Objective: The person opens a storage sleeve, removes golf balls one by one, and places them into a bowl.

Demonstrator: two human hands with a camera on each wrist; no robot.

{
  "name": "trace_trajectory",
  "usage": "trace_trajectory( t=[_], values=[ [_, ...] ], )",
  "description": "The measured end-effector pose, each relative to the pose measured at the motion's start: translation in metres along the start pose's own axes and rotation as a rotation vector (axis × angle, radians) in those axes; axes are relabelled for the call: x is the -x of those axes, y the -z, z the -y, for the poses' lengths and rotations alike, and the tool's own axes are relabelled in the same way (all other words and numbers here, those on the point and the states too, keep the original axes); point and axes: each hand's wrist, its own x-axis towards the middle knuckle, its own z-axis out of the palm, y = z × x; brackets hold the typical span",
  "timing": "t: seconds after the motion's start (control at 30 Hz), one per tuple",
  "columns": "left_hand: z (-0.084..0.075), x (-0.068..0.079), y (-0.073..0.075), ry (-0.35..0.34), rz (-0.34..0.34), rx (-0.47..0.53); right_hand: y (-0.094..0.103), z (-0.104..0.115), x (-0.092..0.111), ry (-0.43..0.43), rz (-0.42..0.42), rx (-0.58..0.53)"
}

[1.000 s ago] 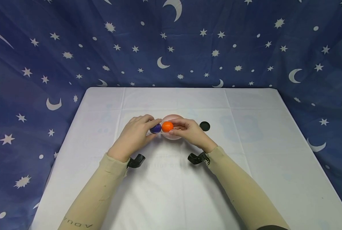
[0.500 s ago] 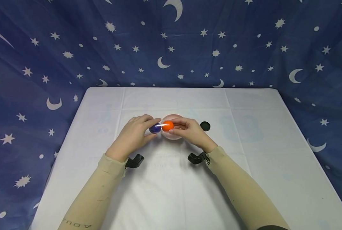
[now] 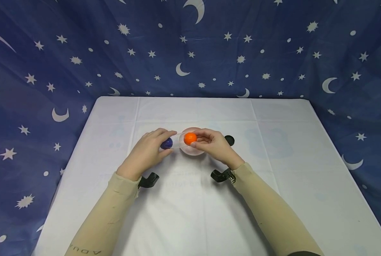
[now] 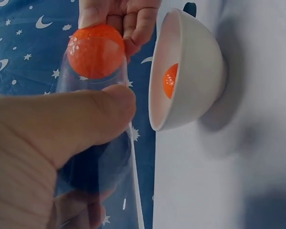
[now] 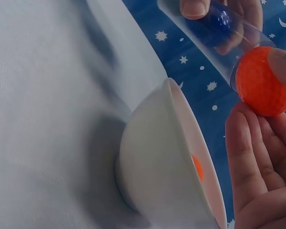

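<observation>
Just at tube rim (image 5: 233, 82), orange ball (image 5: 258, 82).

Blocked below clear tube (image 3: 176, 141) by bowl (image 5: 157, 157), at tube mouth by pinched orange ball (image 3: 190, 139) and right hand (image 3: 216, 146). Passable over worktop (image 3: 181, 217) between left sleeve (image 3: 108, 213) and right sleeve (image 3: 268, 209); also wide right, past dark disc (image 3: 230, 140).
</observation>
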Motion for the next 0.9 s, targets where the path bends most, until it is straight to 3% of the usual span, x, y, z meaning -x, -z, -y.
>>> trace_trajectory(
  t=[0.23, 0.4, 0.73, 0.9],
  values=[
    [0.008, 0.008, -0.004, 0.047, -0.024, 0.112, 0.008, 0.001, -0.002, 0.001, -0.074, 0.062],
    [0.013, 0.011, -0.009, 0.065, -0.020, 0.133, 0.010, -0.001, -0.004, -0.027, -0.107, 0.142],
    [0.014, 0.013, -0.011, 0.068, -0.018, 0.139, -0.001, -0.003, -0.003, 0.063, -0.054, 0.547],
    [0.014, 0.013, -0.011, 0.060, -0.022, 0.143, -0.004, -0.003, -0.005, 0.085, -0.023, 0.691]
  ],
)
